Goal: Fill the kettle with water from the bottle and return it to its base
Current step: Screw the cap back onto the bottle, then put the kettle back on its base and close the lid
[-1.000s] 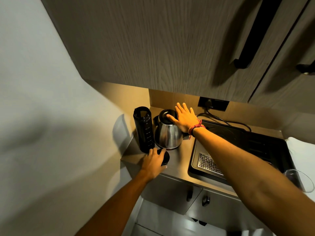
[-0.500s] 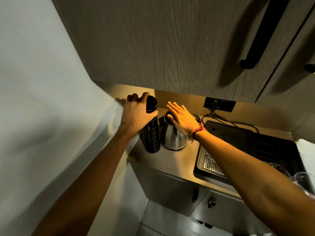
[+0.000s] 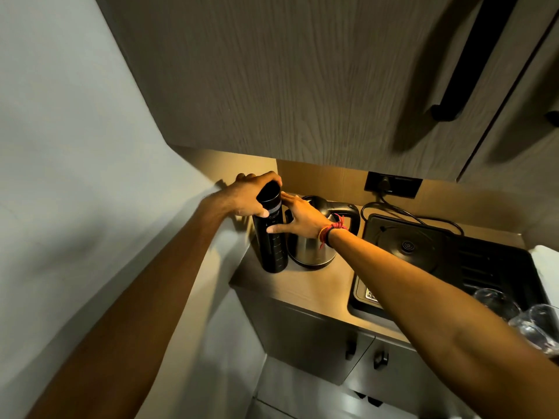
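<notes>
Left hand [image 3: 252,193] wrapped around the cap end of the tall black bottle [image 3: 270,231], gripping it; right hand [image 3: 298,217] mostly open, thumb and fingers laid against the bottle's side, palm over the kettle [image 3: 314,237]. Bottle upright on the surface [image 3: 317,285], far left corner, touching or just beside the steel kettle. Kettle off its base [image 3: 406,244], that round base lying well to the right on the black tray [image 3: 496,267].

Likely trouble: a tall, narrow bottle tipped while the cap gets twisted, knocking the kettle or spilling once open. Could not tell whether the kettle lid is up under the right hand; poured against a closed lid, water across the surface and toward the socket [image 3: 391,187] and cord on the far wall.

Cramped room: wall hard on the left, cabinet [image 3: 302,86] low overhead, near edge of the surface close to the bottle's foot. Little headroom for tilting the bottle; glasses [image 3: 514,313] near right, within reach of a swinging forearm. Freest space just right of the kettle.
</notes>
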Action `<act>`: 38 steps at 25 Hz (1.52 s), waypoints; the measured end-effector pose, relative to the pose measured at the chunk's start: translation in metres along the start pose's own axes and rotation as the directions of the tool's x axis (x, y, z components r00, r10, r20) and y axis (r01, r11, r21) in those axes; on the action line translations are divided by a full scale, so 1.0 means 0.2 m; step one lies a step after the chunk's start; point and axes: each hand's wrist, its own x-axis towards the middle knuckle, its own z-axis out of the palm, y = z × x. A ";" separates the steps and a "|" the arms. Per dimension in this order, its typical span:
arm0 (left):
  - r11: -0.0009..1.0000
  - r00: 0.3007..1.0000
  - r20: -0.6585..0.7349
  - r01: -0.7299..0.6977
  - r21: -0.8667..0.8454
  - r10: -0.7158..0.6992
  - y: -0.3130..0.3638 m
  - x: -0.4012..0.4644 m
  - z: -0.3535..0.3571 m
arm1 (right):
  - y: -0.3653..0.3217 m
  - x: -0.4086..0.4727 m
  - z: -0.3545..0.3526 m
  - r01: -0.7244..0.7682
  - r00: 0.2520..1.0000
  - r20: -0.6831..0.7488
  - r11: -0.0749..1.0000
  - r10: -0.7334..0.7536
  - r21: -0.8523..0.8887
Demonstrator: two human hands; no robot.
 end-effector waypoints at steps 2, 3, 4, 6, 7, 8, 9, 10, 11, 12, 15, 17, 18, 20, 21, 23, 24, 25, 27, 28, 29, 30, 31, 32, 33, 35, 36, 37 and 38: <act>0.999 0.996 0.091 -0.008 0.052 0.003 0.02 0.00 -0.04 | -0.01 -0.01 -0.01 0.027 1.000 0.002 0.999 -0.027 -0.036; 0.995 0.995 0.097 -0.017 0.096 0.007 0.05 0.00 -0.05 | -0.01 -0.01 -0.01 0.054 0.999 0.003 0.994 -0.054 -0.097; 0.989 0.998 0.052 -0.034 0.143 0.027 0.08 0.00 -0.05 | 0.01 -0.03 -0.02 0.075 0.997 -0.005 0.981 -0.077 -0.181; 0.981 0.981 -0.159 -0.081 0.174 0.109 0.18 0.01 0.03 | 0.08 -0.07 -0.04 0.064 0.991 -0.092 0.947 -0.097 -0.314; 0.984 0.955 -0.260 -0.111 0.142 0.145 0.26 0.01 0.11 | 0.14 -0.10 -0.06 0.038 0.986 -0.138 0.939 -0.090 -0.341; 0.988 0.938 -0.310 -0.139 0.073 0.155 0.34 0.02 0.20 | 0.21 -0.14 -0.08 0.012 0.984 -0.164 0.938 -0.073 -0.346; 0.989 0.942 -0.301 -0.149 0.012 0.146 0.40 0.04 0.30 | 0.26 -0.19 -0.10 -0.020 0.984 -0.171 0.940 -0.041 -0.341; 0.993 0.962 -0.248 -0.120 -0.009 0.114 0.45 0.06 0.40 | 0.31 -0.22 -0.10 -0.051 0.987 -0.160 0.936 -0.006 -0.349; 0.998 0.982 -0.181 -0.057 0.014 0.058 0.47 0.09 0.49 | 0.34 -0.24 -0.10 -0.078 0.989 -0.145 0.922 0.024 -0.379; 0.997 0.991 -0.132 0.016 0.075 -0.006 0.47 0.11 0.57 | 0.35 -0.25 -0.09 -0.103 0.990 -0.134 0.903 0.051 -0.416; 0.966 0.983 -0.062 0.184 0.184 -0.175 0.46 0.18 0.64 | 0.35 -0.24 -0.08 -0.133 0.989 -0.121 0.882 0.087 -0.452; 0.960 0.978 -0.049 0.208 0.190 -0.202 0.47 0.21 0.66 | 0.35 -0.23 -0.08 -0.133 0.989 -0.124 0.875 0.085 -0.465; 0.962 0.979 -0.035 0.206 0.178 -0.203 0.47 0.21 0.66 | 0.35 -0.23 -0.07 -0.145 0.987 -0.125 0.871 0.097 -0.469; 0.965 0.981 -0.015 0.195 0.176 -0.195 0.46 0.22 0.66 | 0.34 -0.23 -0.08 -0.170 0.984 -0.124 0.862 0.125 -0.478; 0.967 0.982 0.003 0.188 0.169 -0.191 0.46 0.22 0.65 | 0.31 -0.24 -0.09 -0.168 0.985 -0.107 0.859 0.133 -0.484; 0.978 0.983 0.035 0.174 0.118 -0.179 0.47 0.25 0.61 | 0.28 -0.28 -0.16 -0.162 0.987 -0.069 0.868 0.147 -0.470; 0.983 0.984 0.043 0.168 0.075 -0.172 0.48 0.28 0.58 | 0.27 -0.31 -0.21 -0.187 0.981 -0.040 0.876 0.190 -0.445; 0.985 0.984 0.053 0.167 0.040 -0.169 0.48 0.30 0.55 | 0.24 -0.35 -0.28 -0.227 0.971 -0.025 0.882 0.239 -0.414; 0.988 0.986 0.073 0.150 0.047 -0.153 0.49 0.36 0.52 | 0.17 -0.43 -0.39 -0.339 0.937 -0.015 0.898 0.349 -0.282; 0.985 0.986 0.069 0.146 0.096 -0.153 0.49 0.38 0.52 | 0.12 -0.48 -0.44 -0.384 0.921 -0.015 0.898 0.390 -0.216; 0.978 0.987 0.049 0.144 0.148 -0.153 0.50 0.38 0.53 | 0.05 -0.54 -0.48 -0.413 0.908 -0.007 0.895 0.418 -0.166; 0.974 0.989 0.024 0.139 0.177 -0.146 0.51 0.39 0.54 | -0.02 -0.58 -0.52 -0.436 0.899 -0.004 0.892 0.439 -0.117; 0.975 0.991 -0.003 0.131 0.178 -0.133 0.52 0.40 0.55 | -0.15 -0.65 -0.60 -0.425 0.905 -0.051 0.890 0.423 -0.165; 0.980 0.993 -0.016 0.117 0.160 -0.116 0.54 0.40 0.56 | -0.24 -0.73 -0.65 -0.468 0.880 -0.132 0.882 0.457 -0.064; 0.987 0.994 -0.015 0.111 0.117 -0.110 0.54 0.41 0.56 | -0.28 -0.79 -0.67 -0.512 0.832 -0.162 0.847 0.530 0.144; 0.996 0.997 -0.029 0.074 0.041 -0.073 0.58 0.42 0.55 | -0.18 -0.86 -0.68 -0.568 0.771 -0.169 0.784 0.613 0.250; 0.998 0.997 -0.055 0.053 0.020 -0.052 0.62 0.42 0.53 | -0.02 -0.87 -0.63 -0.608 0.746 -0.186 0.768 0.640 0.202; 1.000 0.995 -0.094 0.029 -0.002 -0.029 0.66 0.43 0.51 | 0.10 -0.89 -0.59 -0.615 0.754 -0.148 0.767 0.640 0.184; 1.000 0.993 -0.120 0.002 0.003 -0.002 0.73 0.44 0.48 | 0.15 -0.97 -0.59 -0.570 0.808 -0.055 0.802 0.587 0.180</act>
